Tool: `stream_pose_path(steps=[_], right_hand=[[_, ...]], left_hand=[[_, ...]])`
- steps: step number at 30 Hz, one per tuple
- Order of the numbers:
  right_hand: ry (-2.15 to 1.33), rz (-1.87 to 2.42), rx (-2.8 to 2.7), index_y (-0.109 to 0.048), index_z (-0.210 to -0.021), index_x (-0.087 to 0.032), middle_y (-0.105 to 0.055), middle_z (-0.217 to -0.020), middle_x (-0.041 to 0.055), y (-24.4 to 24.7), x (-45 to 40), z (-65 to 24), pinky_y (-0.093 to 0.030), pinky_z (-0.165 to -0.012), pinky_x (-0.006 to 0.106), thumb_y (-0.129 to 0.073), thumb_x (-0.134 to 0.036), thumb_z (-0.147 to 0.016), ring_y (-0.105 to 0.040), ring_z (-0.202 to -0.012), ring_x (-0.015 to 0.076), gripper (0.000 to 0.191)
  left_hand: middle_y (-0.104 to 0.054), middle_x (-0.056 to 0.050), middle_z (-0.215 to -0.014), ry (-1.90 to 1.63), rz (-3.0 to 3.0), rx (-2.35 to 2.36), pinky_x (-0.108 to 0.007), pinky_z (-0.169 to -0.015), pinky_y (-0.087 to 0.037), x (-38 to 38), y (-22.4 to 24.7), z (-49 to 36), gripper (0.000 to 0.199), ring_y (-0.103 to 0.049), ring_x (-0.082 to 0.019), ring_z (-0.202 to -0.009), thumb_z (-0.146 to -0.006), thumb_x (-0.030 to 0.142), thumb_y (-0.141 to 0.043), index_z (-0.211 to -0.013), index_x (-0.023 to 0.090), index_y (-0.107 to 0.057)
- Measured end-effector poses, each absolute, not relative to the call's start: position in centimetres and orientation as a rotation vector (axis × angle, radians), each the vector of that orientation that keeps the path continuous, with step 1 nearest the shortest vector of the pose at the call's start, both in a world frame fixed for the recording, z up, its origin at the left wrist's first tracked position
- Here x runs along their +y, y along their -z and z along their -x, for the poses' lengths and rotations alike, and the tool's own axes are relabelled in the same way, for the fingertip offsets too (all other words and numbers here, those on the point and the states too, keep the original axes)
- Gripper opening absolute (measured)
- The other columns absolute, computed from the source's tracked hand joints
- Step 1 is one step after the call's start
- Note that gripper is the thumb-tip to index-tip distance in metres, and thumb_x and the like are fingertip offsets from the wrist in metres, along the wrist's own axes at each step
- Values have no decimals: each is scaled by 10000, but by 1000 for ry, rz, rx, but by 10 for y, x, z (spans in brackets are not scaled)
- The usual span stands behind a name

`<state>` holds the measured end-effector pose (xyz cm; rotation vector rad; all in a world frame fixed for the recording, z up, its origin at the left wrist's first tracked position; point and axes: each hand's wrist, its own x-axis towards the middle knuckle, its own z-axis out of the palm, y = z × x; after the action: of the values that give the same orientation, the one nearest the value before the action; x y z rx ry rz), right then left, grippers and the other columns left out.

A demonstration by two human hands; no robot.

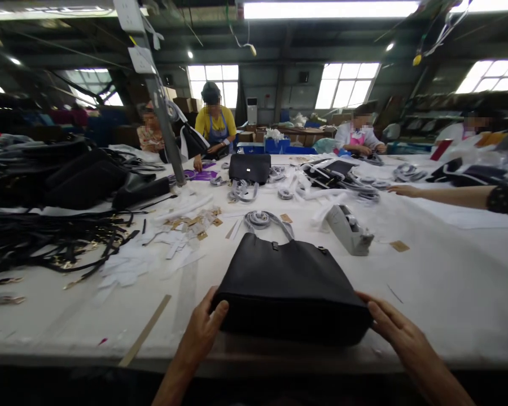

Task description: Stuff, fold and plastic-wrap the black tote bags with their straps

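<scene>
A black handbag lies on the white table in front of me, its base facing me. Its wrapped grey handle curls on the table beyond it. My left hand grips the bag's near left corner, thumb on the base side and fingers partly hidden behind the edge. At the near right corner, my right hand holds the bag the same way, with its thumb along the edge. A grey tape dispenser stands just past the bag on the right.
Black straps with metal clips and piled black bags cover the left side. Paper tags and a flat strip lie nearer. A metal post rises at the table's middle. Another person's arm reaches in from the right.
</scene>
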<state>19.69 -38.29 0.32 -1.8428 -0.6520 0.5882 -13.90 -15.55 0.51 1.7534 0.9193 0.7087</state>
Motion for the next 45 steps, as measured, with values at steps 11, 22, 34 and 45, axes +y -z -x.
stream_pose_path(steps=[11, 22, 34, 45], right_hand=[[-184, 2146, -1038, -726, -988, -277, -735, -1015, 37, -71, -337, -202, -563, -801, 330, -611, -595, -711, -664, -1001, 297, 437], [-971, 1997, -1401, -532, -1250, -195, -675, -769, 51, -76, -156, -113, -472, -420, 263, -669, -585, -731, -626, -523, 180, 664], [-802, 2170, -1584, -514, -1260, -144, -653, -748, 18, -55, -130, -123, -457, -496, 251, -586, -126, -665, -607, -568, 161, 599], [-814, 2067, -1513, -468, -1300, -212, -626, -680, -35, -77, -139, -128, -415, -449, 217, -548, -154, -707, -536, -476, 114, 601]], left_hand=[[-672, -68, -867, -420, -1207, 810, -245, -532, -462, -116, -1, 92, 645, -619, -170, -673, -765, 730, -495, -1018, 149, -616], [-588, 15, -682, -814, -1148, 748, -237, -580, -408, -128, 6, 34, 376, -535, -118, -600, -739, 486, -670, -867, 155, -548], [-634, -89, -932, -759, -1498, 1045, -312, -769, -475, -106, 29, 53, 323, -601, -196, -853, -741, 302, -604, -1013, 131, -566], [-666, -43, -837, -453, -943, 696, -233, -560, -427, -97, 39, 28, 669, -611, -150, -656, -632, 603, -735, -1088, 146, -561]])
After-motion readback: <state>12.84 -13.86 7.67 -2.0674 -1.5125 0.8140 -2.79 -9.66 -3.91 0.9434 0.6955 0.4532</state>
